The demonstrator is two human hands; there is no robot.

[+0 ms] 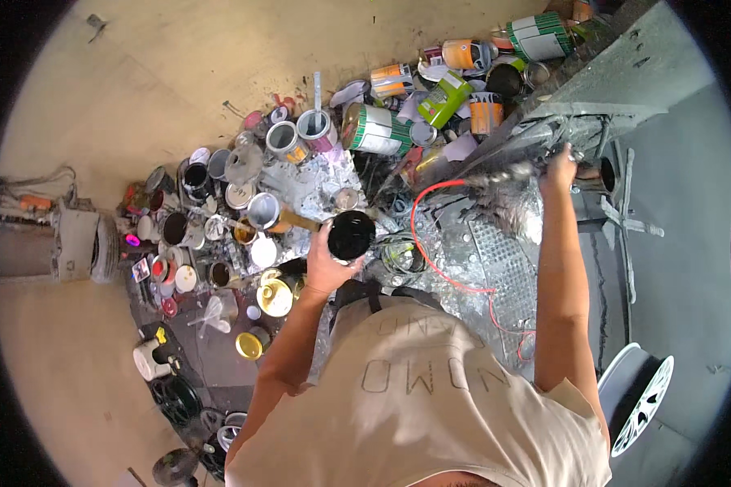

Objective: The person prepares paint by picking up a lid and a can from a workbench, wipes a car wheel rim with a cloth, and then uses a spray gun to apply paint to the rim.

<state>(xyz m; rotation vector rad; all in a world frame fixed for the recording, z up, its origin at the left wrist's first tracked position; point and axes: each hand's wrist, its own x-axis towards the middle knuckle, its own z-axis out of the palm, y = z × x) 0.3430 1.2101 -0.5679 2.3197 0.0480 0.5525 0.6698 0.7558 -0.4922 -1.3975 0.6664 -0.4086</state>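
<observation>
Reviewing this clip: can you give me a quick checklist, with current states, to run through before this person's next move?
1. Left hand secure on the dark container: ok, fingers wrap its side.
2. Container's fill level: cannot tell, the inside looks uniformly black.
3. Right hand grip: cannot tell, what it holds blends into the grey surroundings.
4. Red hose clear of the left hand: ok, it curves past on the right, apart.
5. Space left of the left hand uncluttered: not ok, open cans crowd there, including a grey one.
</observation>
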